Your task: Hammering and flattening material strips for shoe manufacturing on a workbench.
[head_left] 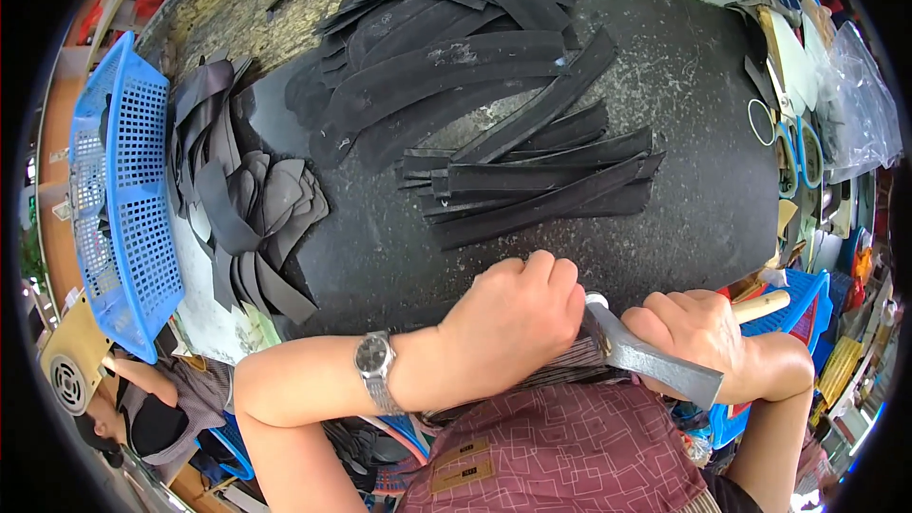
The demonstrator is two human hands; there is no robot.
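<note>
My right hand (693, 328) grips a hammer (665, 369) by its pale wooden handle, just off the near edge of the work surface. The grey metal head, one end long and flat, slants down in front of my apron. Close to the hammer's round face is my left hand (527, 313), curled closed; anything inside its fingers is hidden. Beyond both hands, narrow black strips (546, 185) lie crossed in a loose heap on the dark mat (703, 199). Farther back, wider curved black pieces (446, 66) are piled up.
Dark bands and cut pieces (261, 209) are bunched at the left, beside a blue plastic basket (142, 199). Blue-handled scissors (807, 152) and a clear plastic bag (860, 104) are at the right. Another person (157, 408) sits at the lower left.
</note>
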